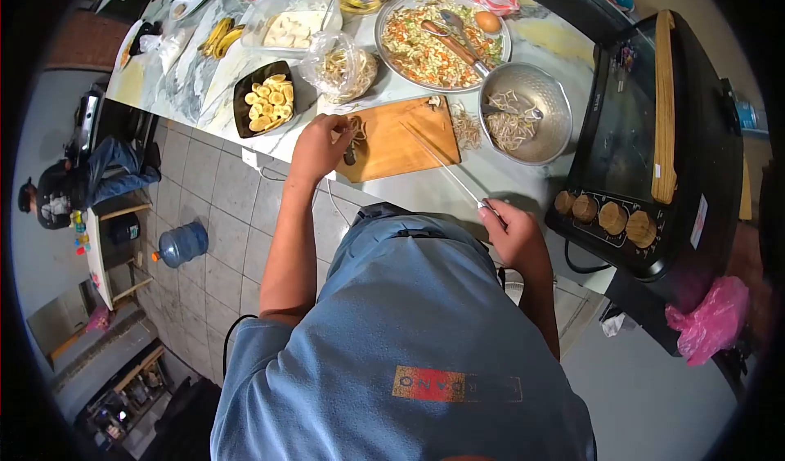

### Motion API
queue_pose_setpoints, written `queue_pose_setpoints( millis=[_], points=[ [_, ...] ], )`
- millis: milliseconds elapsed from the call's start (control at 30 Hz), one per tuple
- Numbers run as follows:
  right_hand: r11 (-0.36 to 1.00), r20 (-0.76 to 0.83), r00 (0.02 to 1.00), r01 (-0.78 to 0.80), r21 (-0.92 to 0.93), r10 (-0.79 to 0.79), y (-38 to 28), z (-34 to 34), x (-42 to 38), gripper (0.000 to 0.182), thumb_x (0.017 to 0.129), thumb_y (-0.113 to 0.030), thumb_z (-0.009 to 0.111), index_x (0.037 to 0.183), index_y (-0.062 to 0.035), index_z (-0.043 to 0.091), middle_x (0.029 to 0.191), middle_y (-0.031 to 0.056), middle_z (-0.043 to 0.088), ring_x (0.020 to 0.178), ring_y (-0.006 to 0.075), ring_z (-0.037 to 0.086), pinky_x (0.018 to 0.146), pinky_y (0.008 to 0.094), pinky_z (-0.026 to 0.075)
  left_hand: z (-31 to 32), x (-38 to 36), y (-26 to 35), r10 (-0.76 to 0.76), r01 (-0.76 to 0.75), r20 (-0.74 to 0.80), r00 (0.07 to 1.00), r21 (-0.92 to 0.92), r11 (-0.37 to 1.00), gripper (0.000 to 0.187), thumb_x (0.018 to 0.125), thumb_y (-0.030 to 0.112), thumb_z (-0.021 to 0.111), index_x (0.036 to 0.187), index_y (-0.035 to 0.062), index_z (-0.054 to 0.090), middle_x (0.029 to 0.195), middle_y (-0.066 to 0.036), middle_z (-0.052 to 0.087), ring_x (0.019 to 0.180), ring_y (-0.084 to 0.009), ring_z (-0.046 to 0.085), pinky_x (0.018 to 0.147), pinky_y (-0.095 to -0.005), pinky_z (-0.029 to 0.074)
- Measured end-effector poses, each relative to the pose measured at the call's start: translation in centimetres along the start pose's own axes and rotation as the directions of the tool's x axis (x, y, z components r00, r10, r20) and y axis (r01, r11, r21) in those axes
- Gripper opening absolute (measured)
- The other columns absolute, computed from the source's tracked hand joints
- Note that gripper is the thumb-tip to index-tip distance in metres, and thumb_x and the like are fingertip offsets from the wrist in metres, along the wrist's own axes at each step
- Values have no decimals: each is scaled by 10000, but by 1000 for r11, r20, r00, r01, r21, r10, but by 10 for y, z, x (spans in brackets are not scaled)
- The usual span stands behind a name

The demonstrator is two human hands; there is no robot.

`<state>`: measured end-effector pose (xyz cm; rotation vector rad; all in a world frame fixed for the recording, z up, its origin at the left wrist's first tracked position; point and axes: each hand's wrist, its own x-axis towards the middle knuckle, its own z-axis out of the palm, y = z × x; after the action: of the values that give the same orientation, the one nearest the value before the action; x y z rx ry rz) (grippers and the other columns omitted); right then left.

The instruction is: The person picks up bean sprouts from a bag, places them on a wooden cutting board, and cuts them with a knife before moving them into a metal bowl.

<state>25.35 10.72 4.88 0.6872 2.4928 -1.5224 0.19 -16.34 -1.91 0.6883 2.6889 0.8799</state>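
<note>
My left hand (321,145) is at the left end of the wooden cutting board (392,154), its fingers curled on a small bunch of bean sprouts (356,132). My right hand (512,230) grips the handle of a knife (448,169). The knife's thin blade points away from me over the board. Loose bean sprouts (466,128) lie by the board's right edge. To the right stands a metal pot (549,93) with more sprouts and a utensil inside. Behind the board sits a clear plastic bag of sprouts (343,72).
A round tray (384,48) of chopped vegetables holds an egg (487,22) and utensils. At left are a black bowl (242,105) of yellow slices and a plastic container (255,40). A black oven (621,125) stands right. A water jug (183,244) and a person (90,179) are beyond.
</note>
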Motion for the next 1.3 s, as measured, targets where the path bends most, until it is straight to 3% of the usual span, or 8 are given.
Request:
queue_pose_setpoints(
  millis=[267, 500, 567, 700, 867, 1000, 1167, 1300],
  points=[
    [997, 11, 997, -80, -10, 80, 2, 1, -1, 228, 970, -213, 637, 1036, 1, 683, 744, 248, 603, 603, 372, 595, 584, 375, 462, 13, -9, 8, 13, -6, -45, 999, 149, 989, 184, 776, 211, 787, 845, 63, 703, 847, -133, 678, 821, -342, 670, 741, -442, 535],
    [997, -9, 997, -76, -3, 76, 6, 2, -3, 236, 969, -217, 643, 1044, 2, 689, 720, 234, 599, 554, 302, 560, 573, 363, 453, 18, -8, 7, 4, 2, -38, 999, 157, 988, 210, 802, 209, 796, 913, 45, 724, 868, -146, 680, 797, -327, 671, 742, -421, 536],
    [996, -22, 996, -88, 3, 88, 6, 2, -3, 238, 968, -217, 645, 1048, 2, 691, 716, 229, 600, 551, 287, 557, 574, 360, 453, 23, -3, 7, 39, -34, -130, 991, 37, 999, 201, 801, 200, 795, 907, 43, 728, 868, -136, 686, 803, -325, 669, 745, -419, 537],
    [994, -20, 994, -106, -1, 106, 5, 2, -2, 245, 965, -219, 648, 1056, 3, 694, 717, 226, 612, 562, 277, 574, 585, 357, 459, 31, 7, 10, 93, -71, -198, 976, 119, 990, 186, 777, 224, 771, 859, 64, 726, 842, -113, 689, 833, -317, 667, 745, -443, 515],
    [994, -39, 993, -113, 10, 113, 7, 4, -3, 253, 967, -225, 645, 1061, 4, 694, 728, 230, 623, 578, 285, 595, 593, 359, 464, 40, 10, 14, 11, 43, -172, 985, 306, 951, 173, 796, 250, 733, 832, 81, 743, 865, -115, 696, 872, -320, 649, 773, -462, 483],
    [988, -19, 988, -154, -16, 154, 9, 4, -4, 263, 969, -236, 643, 1082, -4, 693, 751, 232, 635, 606, 304, 622, 610, 370, 472, 45, 12, 12, -31, 80, -156, 987, 324, 943, 160, 796, 244, 729, 826, 88, 751, 877, -107, 700, 896, -320, 644, 784, -463, 472],
    [977, -11, 977, -212, -30, 212, 3, 1, -6, 277, 970, -258, 645, 1103, -20, 695, 781, 233, 655, 651, 328, 652, 639, 378, 486, 40, 17, 29, 53, -48, -42, 998, 111, 993, 184, 848, 285, 728, 886, 114, 786, 868, -86, 698, 912, -309, 636, 819, -446, 458],
    [972, -28, 973, -230, -44, 229, 6, 2, -8, 289, 977, -277, 641, 1108, -26, 700, 788, 228, 666, 666, 320, 660, 659, 368, 498, 49, 26, 51, 53, -62, 101, 994, 94, 994, 201, 865, 303, 730, 914, 118, 790, 889, -74, 697, 938, -306, 627, 848, -446, 441]
  ],
)
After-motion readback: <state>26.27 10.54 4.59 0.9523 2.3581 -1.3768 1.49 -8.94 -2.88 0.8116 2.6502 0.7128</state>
